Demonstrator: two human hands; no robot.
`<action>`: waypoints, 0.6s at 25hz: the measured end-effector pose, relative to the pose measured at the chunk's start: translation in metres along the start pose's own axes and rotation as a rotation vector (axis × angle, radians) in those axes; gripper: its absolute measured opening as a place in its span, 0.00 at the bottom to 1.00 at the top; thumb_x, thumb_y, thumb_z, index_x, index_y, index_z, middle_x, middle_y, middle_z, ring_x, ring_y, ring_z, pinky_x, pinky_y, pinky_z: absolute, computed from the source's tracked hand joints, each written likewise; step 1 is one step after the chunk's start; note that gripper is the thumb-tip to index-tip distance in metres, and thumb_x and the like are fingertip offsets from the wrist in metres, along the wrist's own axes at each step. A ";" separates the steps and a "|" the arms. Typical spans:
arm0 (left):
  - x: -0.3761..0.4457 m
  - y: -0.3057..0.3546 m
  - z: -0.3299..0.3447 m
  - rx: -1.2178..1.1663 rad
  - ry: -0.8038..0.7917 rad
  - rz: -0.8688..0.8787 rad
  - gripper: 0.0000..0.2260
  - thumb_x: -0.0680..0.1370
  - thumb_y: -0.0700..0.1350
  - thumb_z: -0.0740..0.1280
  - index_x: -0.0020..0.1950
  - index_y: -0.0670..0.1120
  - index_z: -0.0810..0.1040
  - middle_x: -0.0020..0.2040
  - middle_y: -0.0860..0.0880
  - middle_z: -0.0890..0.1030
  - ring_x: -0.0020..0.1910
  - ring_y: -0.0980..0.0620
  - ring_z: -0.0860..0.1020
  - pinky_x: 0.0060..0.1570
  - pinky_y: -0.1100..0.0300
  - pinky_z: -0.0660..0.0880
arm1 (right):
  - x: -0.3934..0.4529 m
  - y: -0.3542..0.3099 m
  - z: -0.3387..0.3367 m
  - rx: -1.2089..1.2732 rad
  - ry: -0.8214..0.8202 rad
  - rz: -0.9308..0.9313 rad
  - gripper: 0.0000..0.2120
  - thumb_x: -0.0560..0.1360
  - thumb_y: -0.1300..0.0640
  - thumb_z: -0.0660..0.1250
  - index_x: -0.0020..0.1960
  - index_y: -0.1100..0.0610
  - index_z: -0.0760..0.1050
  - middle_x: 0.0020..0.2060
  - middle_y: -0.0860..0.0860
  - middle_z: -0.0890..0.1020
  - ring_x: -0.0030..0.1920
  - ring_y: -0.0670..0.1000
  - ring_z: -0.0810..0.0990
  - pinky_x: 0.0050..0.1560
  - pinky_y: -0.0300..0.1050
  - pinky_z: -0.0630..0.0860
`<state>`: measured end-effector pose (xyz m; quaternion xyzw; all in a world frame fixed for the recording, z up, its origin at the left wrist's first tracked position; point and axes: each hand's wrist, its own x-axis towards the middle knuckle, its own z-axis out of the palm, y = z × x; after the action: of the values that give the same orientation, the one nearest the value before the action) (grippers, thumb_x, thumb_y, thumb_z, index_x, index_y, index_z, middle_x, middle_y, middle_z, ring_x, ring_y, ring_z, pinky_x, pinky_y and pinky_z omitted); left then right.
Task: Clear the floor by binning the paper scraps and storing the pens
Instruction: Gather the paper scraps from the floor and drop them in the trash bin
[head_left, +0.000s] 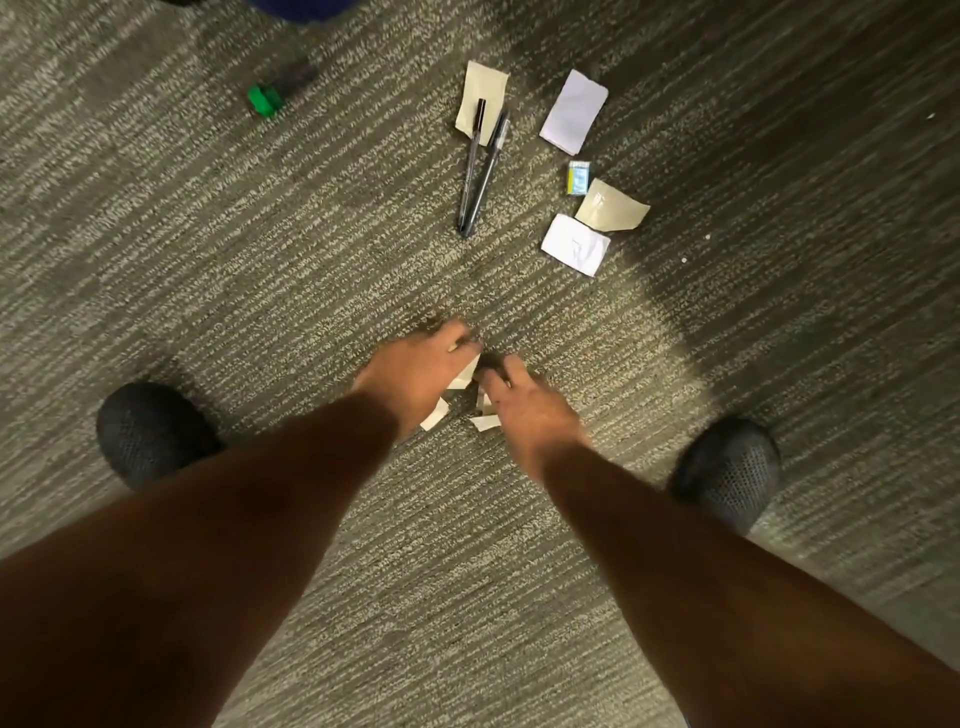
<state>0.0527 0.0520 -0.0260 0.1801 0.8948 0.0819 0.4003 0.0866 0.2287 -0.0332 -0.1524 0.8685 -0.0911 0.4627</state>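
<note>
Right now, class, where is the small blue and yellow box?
The small blue and yellow box lies on the carpet upper right, between the white paper scrap and tan scrap.

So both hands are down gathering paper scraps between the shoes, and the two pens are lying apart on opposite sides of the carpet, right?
Not quite. The head view shows the left hand and right hand gathering paper scraps between the shoes, but the two pens lie side by side, tips nearly touching, one resting on a tan scrap.

- Dim, warm light; brightest on the carpet (363, 249) beyond the left hand (415, 371)
- Both hands motion-blurred
- Dark shadow right of the right hand (524, 410)
- Wide-angle bending at edges
</note>
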 end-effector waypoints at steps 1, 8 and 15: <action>0.003 0.001 -0.001 0.019 0.024 0.027 0.33 0.76 0.31 0.70 0.78 0.50 0.66 0.73 0.48 0.72 0.54 0.52 0.79 0.55 0.56 0.82 | 0.003 0.000 0.001 0.000 0.010 0.012 0.47 0.70 0.80 0.65 0.80 0.49 0.55 0.74 0.56 0.63 0.63 0.55 0.78 0.68 0.54 0.80; 0.009 -0.003 0.006 -0.142 0.061 -0.069 0.36 0.79 0.37 0.72 0.82 0.52 0.60 0.71 0.48 0.77 0.67 0.50 0.77 0.68 0.52 0.75 | 0.001 0.011 -0.003 -0.015 0.077 0.034 0.22 0.77 0.65 0.70 0.67 0.49 0.76 0.68 0.51 0.74 0.67 0.52 0.73 0.73 0.58 0.71; 0.024 0.015 -0.010 -0.149 0.087 -0.098 0.26 0.74 0.29 0.73 0.70 0.46 0.75 0.68 0.45 0.70 0.56 0.51 0.74 0.63 0.49 0.81 | 0.013 0.066 -0.064 0.237 0.520 0.208 0.08 0.74 0.59 0.78 0.51 0.49 0.85 0.69 0.47 0.73 0.70 0.51 0.70 0.74 0.56 0.69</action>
<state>0.0347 0.0753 -0.0318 0.1020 0.9106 0.1361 0.3768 0.0144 0.2877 -0.0273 0.0206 0.9521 -0.1797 0.2464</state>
